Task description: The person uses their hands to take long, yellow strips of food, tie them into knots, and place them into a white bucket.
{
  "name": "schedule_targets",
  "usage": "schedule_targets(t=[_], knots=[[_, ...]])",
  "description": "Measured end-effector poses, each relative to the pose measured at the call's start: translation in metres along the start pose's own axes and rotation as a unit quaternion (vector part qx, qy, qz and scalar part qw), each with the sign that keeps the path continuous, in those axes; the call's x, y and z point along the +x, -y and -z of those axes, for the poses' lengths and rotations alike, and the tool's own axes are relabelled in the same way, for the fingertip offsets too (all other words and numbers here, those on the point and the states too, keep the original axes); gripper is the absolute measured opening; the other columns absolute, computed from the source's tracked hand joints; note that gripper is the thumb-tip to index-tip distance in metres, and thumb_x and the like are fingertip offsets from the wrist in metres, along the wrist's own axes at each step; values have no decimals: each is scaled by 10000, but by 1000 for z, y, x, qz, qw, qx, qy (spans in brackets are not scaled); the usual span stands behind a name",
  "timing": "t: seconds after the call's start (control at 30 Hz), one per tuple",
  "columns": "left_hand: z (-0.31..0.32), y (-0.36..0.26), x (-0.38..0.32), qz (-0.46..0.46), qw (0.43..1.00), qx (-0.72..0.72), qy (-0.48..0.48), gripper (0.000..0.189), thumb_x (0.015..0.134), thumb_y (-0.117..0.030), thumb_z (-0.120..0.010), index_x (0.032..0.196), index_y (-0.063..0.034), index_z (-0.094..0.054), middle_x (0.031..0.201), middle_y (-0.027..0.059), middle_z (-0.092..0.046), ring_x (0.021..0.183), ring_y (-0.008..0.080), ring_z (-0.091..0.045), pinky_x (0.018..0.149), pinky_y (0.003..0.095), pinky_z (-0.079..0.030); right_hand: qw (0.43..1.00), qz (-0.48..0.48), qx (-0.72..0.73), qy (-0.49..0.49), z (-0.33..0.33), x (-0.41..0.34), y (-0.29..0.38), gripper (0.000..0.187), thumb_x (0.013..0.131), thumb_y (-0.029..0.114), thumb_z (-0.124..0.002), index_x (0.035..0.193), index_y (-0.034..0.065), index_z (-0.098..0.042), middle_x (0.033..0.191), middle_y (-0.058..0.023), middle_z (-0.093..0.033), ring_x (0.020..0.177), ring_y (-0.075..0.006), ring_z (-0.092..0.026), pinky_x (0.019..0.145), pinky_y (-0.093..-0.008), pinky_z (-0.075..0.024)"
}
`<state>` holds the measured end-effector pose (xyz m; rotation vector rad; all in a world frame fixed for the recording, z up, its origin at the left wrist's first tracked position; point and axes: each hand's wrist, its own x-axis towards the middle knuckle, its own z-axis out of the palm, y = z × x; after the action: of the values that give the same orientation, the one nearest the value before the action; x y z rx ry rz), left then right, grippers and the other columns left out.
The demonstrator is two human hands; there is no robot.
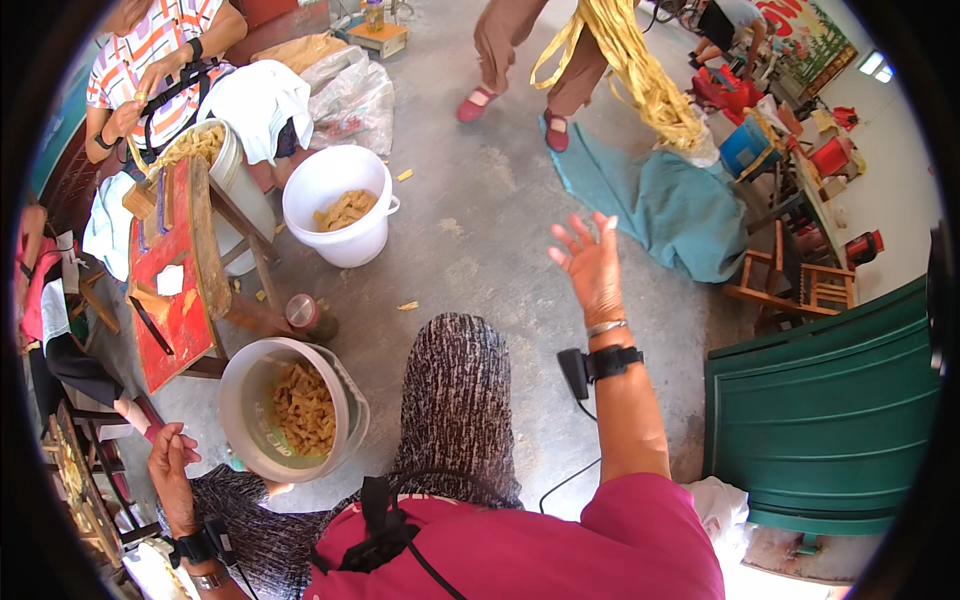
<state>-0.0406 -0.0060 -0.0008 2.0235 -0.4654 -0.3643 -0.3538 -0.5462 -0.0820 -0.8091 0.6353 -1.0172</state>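
Observation:
My right hand [592, 266] is raised over the concrete floor, palm up and fingers spread, with nothing in it. At lower left, beside my thigh, my left hand [171, 472] has loosely bent fingers and no visible object in it. Close to that hand stands a pale plastic bucket [251, 427], partly filled with short folded yellowish pieces [304, 409]. Just beyond it is a small red-topped wooden table [169, 352]. A dark flat blade or strip [151, 326], a white scrap [170, 280] and wooden blocks [142, 201] lie on the table.
A white bucket [337, 236] with similar pieces and a lidded jar [304, 311] stand ahead. One person [161, 60] sits at upper left; another [502, 45] stands near long yellow strips [637, 67]. Teal cloth [675, 217] and a green door [817, 405] are right.

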Motion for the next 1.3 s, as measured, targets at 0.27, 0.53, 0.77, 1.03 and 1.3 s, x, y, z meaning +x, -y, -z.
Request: schedule_targets(t=[0.27,0.53,0.77,1.03,1.3], knots=[[39,18,-10,-18,987,146,-57,330,942,-254,-514,1103,30,-563,814,38,-543,722,112,-489,647,244,-417,992,-67,-30,99,-50,-61,-38,727,894,564,-441,1402,105,-196,1328,-215,-377,1060,-308,-540,771,-424,-519],[48,64,-17,-22,986,142,-84,307,945,-217,-502,1102,38,-566,817,49,-547,705,108,-487,649,245,-417,994,-96,26,-39,1,-63,-38,835,820,617,-528,1386,100,-196,1322,-198,-384,1084,-333,-519,808,-446,-491],[15,23,-2,-33,994,77,-63,273,943,-199,-512,1070,33,-578,761,42,-556,652,110,-506,611,238,-427,985,-15,78,-153,52,31,4,974,756,634,-604,1420,158,-73,1377,-196,-284,1132,-368,-473,853,-484,-459],[-73,-84,37,-115,990,-43,74,290,910,-185,-561,1112,24,-556,859,70,-600,761,126,-552,710,254,-450,987,51,70,-137,21,152,61,932,797,609,-573,1461,220,-48,1456,-207,-147,1185,-385,-422,913,-537,-415],[-179,-244,133,-257,949,-65,169,779,839,-458,-577,1419,-50,-253,1336,168,-434,1243,266,-421,1004,381,-350,973,26,65,-222,71,191,37,902,783,633,-557,1444,239,-86,1491,-184,-69,1306,-406,-271,932,-603,-369]])
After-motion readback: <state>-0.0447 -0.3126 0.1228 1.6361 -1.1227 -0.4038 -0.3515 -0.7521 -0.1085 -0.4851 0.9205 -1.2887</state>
